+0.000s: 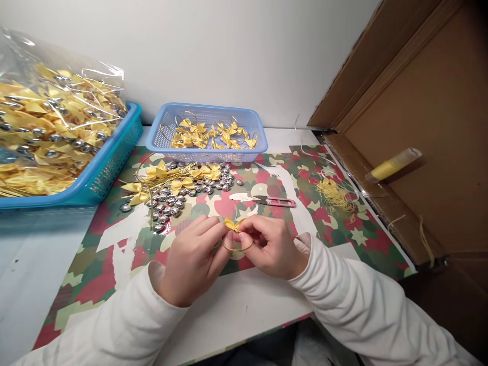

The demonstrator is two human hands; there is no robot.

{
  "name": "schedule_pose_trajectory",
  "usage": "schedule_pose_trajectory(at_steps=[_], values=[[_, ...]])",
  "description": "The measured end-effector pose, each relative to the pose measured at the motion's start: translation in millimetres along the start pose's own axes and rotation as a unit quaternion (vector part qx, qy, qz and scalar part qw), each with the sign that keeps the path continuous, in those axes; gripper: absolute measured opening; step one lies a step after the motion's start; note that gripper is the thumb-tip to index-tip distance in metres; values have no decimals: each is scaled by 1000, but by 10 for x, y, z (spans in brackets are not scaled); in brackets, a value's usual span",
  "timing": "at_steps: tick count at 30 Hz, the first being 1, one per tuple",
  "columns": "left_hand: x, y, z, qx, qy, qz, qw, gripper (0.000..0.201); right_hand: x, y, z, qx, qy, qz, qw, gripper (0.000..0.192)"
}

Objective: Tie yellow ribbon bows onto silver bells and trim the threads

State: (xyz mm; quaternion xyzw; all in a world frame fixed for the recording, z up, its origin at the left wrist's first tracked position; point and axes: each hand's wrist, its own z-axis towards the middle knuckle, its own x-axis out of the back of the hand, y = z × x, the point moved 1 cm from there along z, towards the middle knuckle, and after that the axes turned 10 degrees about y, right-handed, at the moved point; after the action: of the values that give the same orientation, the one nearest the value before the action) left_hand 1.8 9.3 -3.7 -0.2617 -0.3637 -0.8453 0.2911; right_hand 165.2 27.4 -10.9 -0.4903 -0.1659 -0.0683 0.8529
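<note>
Both my hands meet over the near middle of the patterned table cover. My left hand pinches one side of a yellow ribbon bow, and my right hand pinches the other side. A gold elastic cord loop hangs from the bow toward me, between the thumbs. The bow's knot is partly covered by my fingertips. Just beyond my hands lie several silver bells in a loose pile, with more yellow bows on gold cords on top. Pink thread snips rest on the cover past my right hand.
A blue basket with finished-looking bows stands at the back. At left, a larger blue basket holds a clear plastic bag of bows with silver bells. Yellow thread scraps lie at right, near a cardboard wall with a yellow tube.
</note>
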Motion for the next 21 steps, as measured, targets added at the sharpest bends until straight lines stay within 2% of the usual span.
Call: schedule_pose_trajectory(at_steps=[8,21], values=[[12,24,-13,10,0,-53,999,34,-1,-9,19,55,5,-46,997,15],[31,1,9,30,60,-20,998,36,49,-23,76,-24,0,11,1000,13]])
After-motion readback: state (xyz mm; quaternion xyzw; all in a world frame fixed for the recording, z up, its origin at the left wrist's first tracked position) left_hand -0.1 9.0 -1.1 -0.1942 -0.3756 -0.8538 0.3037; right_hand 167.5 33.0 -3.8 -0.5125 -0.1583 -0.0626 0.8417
